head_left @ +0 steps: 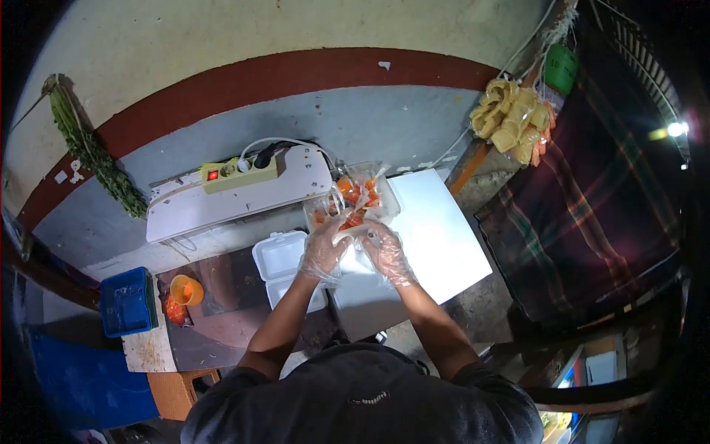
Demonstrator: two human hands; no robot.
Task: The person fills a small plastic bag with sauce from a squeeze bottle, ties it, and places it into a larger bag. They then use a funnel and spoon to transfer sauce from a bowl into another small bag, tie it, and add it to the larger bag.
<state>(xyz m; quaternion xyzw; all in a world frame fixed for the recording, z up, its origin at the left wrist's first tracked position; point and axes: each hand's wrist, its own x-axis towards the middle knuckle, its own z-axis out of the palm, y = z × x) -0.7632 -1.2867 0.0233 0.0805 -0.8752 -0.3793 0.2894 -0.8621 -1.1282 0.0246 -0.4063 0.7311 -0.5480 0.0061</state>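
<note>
Both my hands wear clear plastic gloves and meet at the front of a clear plastic tub [393, 198]. Inside the tub lie clear plastic bags of orange-red food [360, 191]. My left hand [323, 248] is closed, its fingertips bent inward at the tub's near edge. My right hand [384, 254] faces it, with curled fingers beside a pale strip between the hands. What the fingers grip is too small and glossy to make out. Under my left forearm, a white foam food box [279, 257] stands with its lid raised; my arm partly hides it.
Right of the tub is a bright white board [436, 229]. A power strip [240, 175] with plugs sits on a white shelf [296, 174] behind. At left are an orange cup [186, 290] and a blue basket [127, 302]. Bagged snacks [510, 122] hang at right.
</note>
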